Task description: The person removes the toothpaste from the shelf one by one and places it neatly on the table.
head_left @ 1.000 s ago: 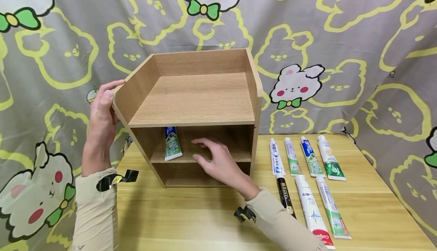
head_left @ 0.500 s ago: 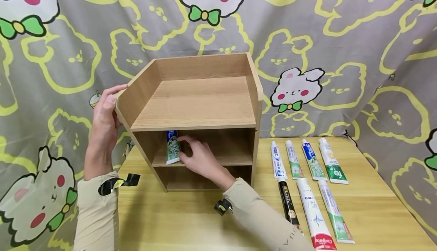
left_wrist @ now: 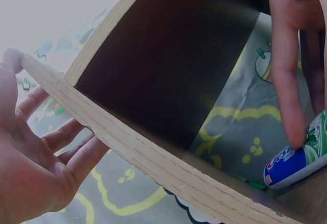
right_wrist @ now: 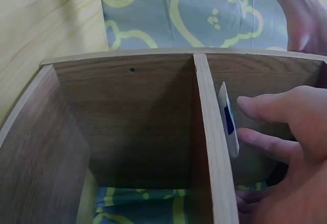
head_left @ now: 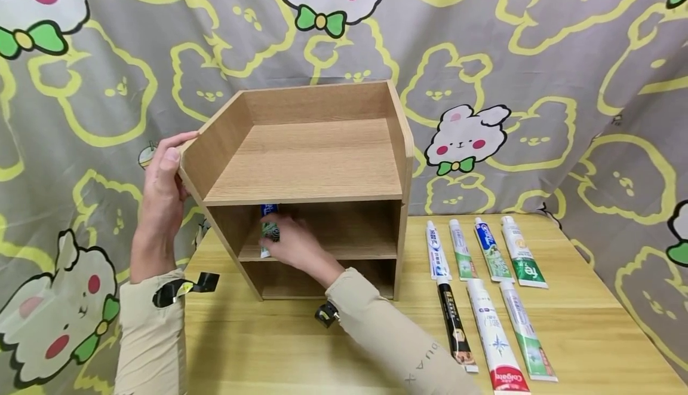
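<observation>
On the left, my left hand [head_left: 161, 198] grips the side panel of a small wooden shelf [head_left: 317, 156], thumb on its front edge and fingers behind. My right hand [head_left: 295, 242] reaches into the middle compartment, over a blue and green toothpaste tube [head_left: 267, 210] lying at its left. One fingertip touches the blue end of that toothpaste tube [left_wrist: 286, 168] in the left wrist view. Thumb and forefinger of the right hand [right_wrist: 286, 132] are extended and apart above the tube's flat end [right_wrist: 229, 124] in the right wrist view. The hand covers much of the tube.
Several toothpaste tubes lie in two rows at the table's right, among them a black tube [head_left: 454, 326], a red-ended white tube [head_left: 494, 335] and a green-ended tube [head_left: 524, 251]. A patterned curtain [head_left: 344, 42] hangs behind the shelf. The wooden table [head_left: 301, 347] extends in front.
My right hand has moved left and deeper into the middle compartment, from beside the toothpaste tube to over it. The tube has shifted slightly left. My left hand keeps its grip on the shelf.
</observation>
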`<state>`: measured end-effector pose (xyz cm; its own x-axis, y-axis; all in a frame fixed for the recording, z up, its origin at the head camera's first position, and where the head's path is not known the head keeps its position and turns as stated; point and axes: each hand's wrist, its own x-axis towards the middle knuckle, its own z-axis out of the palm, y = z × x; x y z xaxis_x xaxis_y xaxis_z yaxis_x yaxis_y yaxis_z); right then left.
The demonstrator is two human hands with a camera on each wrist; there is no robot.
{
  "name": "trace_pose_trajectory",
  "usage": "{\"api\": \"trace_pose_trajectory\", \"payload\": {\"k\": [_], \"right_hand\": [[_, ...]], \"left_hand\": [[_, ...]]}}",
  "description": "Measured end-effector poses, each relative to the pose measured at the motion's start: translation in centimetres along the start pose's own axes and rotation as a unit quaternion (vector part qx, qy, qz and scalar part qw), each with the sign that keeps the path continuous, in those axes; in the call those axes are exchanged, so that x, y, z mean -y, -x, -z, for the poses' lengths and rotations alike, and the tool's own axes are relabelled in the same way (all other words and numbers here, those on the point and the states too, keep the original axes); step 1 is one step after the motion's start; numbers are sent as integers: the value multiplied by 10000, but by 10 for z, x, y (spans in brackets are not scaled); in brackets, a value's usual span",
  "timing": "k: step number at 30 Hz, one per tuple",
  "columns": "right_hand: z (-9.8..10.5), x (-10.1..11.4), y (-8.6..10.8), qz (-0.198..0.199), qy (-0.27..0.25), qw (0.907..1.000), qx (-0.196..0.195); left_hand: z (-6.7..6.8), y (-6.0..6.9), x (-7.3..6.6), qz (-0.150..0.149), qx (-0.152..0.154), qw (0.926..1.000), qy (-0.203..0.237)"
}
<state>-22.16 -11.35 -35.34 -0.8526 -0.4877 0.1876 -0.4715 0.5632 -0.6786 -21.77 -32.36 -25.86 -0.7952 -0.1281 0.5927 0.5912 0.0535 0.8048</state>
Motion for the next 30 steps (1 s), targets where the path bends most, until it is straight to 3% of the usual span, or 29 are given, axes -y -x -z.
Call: {"api": "trace_pose_trajectory", "payload": {"k": [5, 18, 26, 30], "right_hand": [[0, 9, -3, -265, 272, 9988, 301], [6, 12, -1, -417, 107, 9975, 563], [16, 5, 3, -198, -611, 9964, 556], [20, 0, 8, -59, -1264, 9897, 664]], "left_hand": [[1, 1, -1, 35, -14, 10000, -26], [1, 2, -1, 41, 27, 10000, -59], [1, 2, -1, 43, -63, 10000, -14], [1, 0, -1, 57, -61, 10000, -24]]}}
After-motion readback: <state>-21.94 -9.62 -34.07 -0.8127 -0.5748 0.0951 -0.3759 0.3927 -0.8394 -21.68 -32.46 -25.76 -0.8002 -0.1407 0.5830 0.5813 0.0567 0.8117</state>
